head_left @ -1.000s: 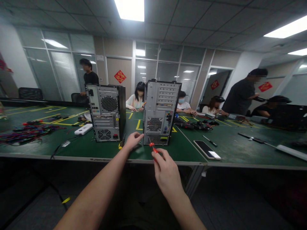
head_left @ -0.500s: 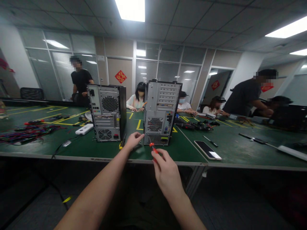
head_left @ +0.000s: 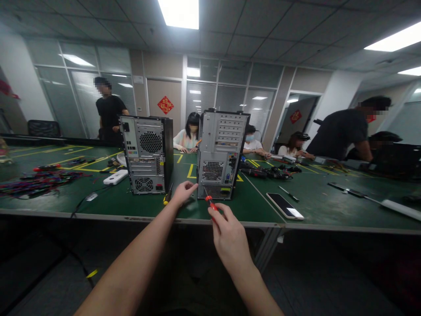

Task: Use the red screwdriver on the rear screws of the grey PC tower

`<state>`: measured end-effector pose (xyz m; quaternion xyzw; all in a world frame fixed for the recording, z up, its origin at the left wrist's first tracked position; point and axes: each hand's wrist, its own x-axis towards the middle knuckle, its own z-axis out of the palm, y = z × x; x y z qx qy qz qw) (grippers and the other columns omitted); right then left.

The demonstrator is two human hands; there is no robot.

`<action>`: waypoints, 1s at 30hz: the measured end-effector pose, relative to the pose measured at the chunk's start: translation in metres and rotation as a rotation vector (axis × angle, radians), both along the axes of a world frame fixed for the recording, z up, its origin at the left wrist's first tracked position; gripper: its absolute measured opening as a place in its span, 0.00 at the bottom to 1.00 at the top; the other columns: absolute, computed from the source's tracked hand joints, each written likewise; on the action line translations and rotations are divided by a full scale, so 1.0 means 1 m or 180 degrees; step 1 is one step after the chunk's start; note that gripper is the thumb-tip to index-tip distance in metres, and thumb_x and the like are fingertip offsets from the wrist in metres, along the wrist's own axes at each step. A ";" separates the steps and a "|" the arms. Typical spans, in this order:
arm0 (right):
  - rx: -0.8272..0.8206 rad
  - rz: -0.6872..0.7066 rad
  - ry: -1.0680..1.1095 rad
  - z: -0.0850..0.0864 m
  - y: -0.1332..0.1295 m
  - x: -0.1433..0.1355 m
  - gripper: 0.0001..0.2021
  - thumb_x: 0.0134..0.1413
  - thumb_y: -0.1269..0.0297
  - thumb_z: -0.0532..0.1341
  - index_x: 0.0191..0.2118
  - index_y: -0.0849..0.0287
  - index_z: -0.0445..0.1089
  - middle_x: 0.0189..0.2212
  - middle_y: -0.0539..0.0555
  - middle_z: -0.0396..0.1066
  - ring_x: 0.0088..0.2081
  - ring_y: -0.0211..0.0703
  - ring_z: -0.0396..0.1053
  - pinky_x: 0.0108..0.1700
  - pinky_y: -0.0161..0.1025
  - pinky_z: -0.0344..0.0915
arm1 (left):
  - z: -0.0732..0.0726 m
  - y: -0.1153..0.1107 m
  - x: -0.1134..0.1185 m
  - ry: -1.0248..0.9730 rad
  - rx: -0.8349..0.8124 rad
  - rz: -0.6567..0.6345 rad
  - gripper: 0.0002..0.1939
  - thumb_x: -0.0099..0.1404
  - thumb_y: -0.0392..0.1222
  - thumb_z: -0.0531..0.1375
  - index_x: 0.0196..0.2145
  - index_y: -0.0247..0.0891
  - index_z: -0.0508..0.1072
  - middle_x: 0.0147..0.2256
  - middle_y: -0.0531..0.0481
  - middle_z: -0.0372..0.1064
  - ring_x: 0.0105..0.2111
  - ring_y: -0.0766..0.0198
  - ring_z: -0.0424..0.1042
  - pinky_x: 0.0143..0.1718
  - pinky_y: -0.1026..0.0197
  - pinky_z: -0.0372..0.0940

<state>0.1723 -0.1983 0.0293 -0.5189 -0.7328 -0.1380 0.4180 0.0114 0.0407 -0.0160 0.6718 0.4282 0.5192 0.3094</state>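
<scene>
My right hand (head_left: 230, 230) is closed round the red handle of a screwdriver (head_left: 211, 202). The thin shaft points up at the lower back panel of a grey computer tower (head_left: 210, 131), which stands upright before me. Whether the tip sits in a screw is too small to tell. My left hand (head_left: 184, 193) is at the tower's lower left edge, thumb and fingertips closed against the case. Just left of that hand lies a second screwdriver (head_left: 166, 199) with a yellow and black handle. Another upright computer tower (head_left: 144, 153), black-sided, stands further left.
On the green table (head_left: 250, 210) a phone (head_left: 284, 206) lies to the right, near a small dark pen-like tool (head_left: 288, 194). A white device (head_left: 115, 177) and bundled coloured cables (head_left: 42, 182) lie left. Black cables (head_left: 269, 171) lie behind right. Several people are around the far side.
The screwdriver and my right hand have shifted very slightly. My left hand and both towers stay put. The standing person at the right has moved a little rightward.
</scene>
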 end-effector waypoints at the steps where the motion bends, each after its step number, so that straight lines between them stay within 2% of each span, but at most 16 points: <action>1: -0.0010 0.0019 -0.0073 0.001 -0.001 -0.001 0.16 0.67 0.75 0.55 0.54 0.55 0.74 0.55 0.60 0.72 0.51 0.50 0.76 0.52 0.46 0.74 | 0.000 0.000 0.000 0.0015 0.0013 -0.0002 0.25 0.57 0.66 0.64 0.28 0.38 0.74 0.27 0.50 0.71 0.29 0.61 0.68 0.33 0.60 0.60; 3: -0.0028 -0.0011 -0.0015 0.001 -0.001 -0.002 0.15 0.68 0.74 0.55 0.54 0.56 0.74 0.54 0.60 0.72 0.50 0.50 0.76 0.51 0.45 0.74 | 0.001 -0.001 -0.001 0.0019 0.0015 -0.0005 0.25 0.57 0.66 0.64 0.28 0.38 0.73 0.27 0.50 0.71 0.30 0.61 0.68 0.34 0.60 0.60; 7: -0.0093 -0.0203 0.0381 -0.003 0.002 -0.001 0.11 0.68 0.64 0.61 0.51 0.60 0.73 0.42 0.59 0.75 0.37 0.46 0.77 0.38 0.40 0.74 | 0.001 -0.001 0.000 0.0001 -0.0039 -0.0008 0.25 0.57 0.66 0.64 0.29 0.37 0.73 0.27 0.50 0.71 0.30 0.61 0.68 0.34 0.60 0.60; 9: -0.0066 -0.0217 0.0449 -0.004 0.004 0.001 0.11 0.68 0.61 0.62 0.51 0.61 0.73 0.39 0.57 0.75 0.36 0.46 0.77 0.37 0.39 0.74 | 0.000 -0.001 0.000 -0.0017 -0.0044 -0.0017 0.25 0.57 0.66 0.64 0.29 0.37 0.74 0.27 0.51 0.71 0.29 0.62 0.67 0.33 0.60 0.60; 11: -0.0016 -0.0155 0.0347 -0.003 0.003 0.002 0.11 0.69 0.65 0.60 0.52 0.60 0.73 0.43 0.59 0.75 0.38 0.45 0.77 0.39 0.39 0.74 | 0.000 -0.001 0.001 -0.0043 -0.0044 -0.0016 0.26 0.57 0.66 0.64 0.29 0.37 0.73 0.26 0.51 0.70 0.29 0.62 0.67 0.33 0.60 0.60; 14: 0.0036 -0.0015 0.0013 -0.001 0.001 0.002 0.15 0.67 0.74 0.56 0.54 0.58 0.74 0.52 0.61 0.73 0.47 0.48 0.76 0.49 0.44 0.74 | 0.000 0.000 0.001 -0.0039 -0.0015 0.0000 0.26 0.56 0.67 0.64 0.28 0.37 0.73 0.25 0.52 0.69 0.28 0.63 0.66 0.32 0.61 0.59; 17: 0.0048 0.0047 -0.0102 0.000 -0.001 0.000 0.19 0.65 0.78 0.54 0.55 0.56 0.75 0.56 0.61 0.72 0.55 0.50 0.73 0.56 0.47 0.72 | -0.001 0.001 0.000 -0.0004 0.0004 0.0009 0.26 0.57 0.66 0.64 0.29 0.37 0.74 0.26 0.52 0.70 0.28 0.63 0.66 0.32 0.61 0.59; 20: 0.0016 -0.0025 0.0117 -0.002 0.000 -0.001 0.18 0.67 0.74 0.55 0.57 0.59 0.73 0.54 0.62 0.73 0.51 0.50 0.75 0.52 0.46 0.74 | -0.003 0.002 -0.001 0.0021 -0.0015 0.0013 0.25 0.58 0.65 0.64 0.30 0.37 0.74 0.27 0.51 0.71 0.29 0.62 0.67 0.32 0.60 0.59; 23: -0.0039 -0.0161 0.0432 -0.004 0.002 0.000 0.14 0.68 0.65 0.60 0.54 0.64 0.73 0.44 0.61 0.76 0.42 0.50 0.77 0.41 0.43 0.76 | -0.004 0.004 -0.001 0.0055 -0.0007 0.0024 0.25 0.59 0.65 0.63 0.30 0.37 0.75 0.27 0.51 0.71 0.29 0.62 0.67 0.33 0.60 0.58; 25: -0.0089 -0.0179 0.0460 -0.004 0.003 0.001 0.15 0.67 0.62 0.62 0.53 0.66 0.73 0.40 0.60 0.76 0.39 0.49 0.77 0.38 0.42 0.75 | -0.004 0.004 -0.001 0.0067 -0.0003 0.0020 0.25 0.59 0.65 0.63 0.30 0.37 0.75 0.27 0.51 0.71 0.29 0.62 0.67 0.32 0.60 0.58; 30: -0.0073 0.0000 -0.0104 0.000 -0.001 -0.001 0.15 0.67 0.74 0.57 0.54 0.57 0.75 0.50 0.61 0.73 0.45 0.48 0.75 0.47 0.43 0.74 | -0.003 0.002 0.000 0.0046 0.0015 0.0019 0.26 0.59 0.66 0.63 0.29 0.37 0.74 0.26 0.52 0.70 0.28 0.63 0.66 0.32 0.60 0.58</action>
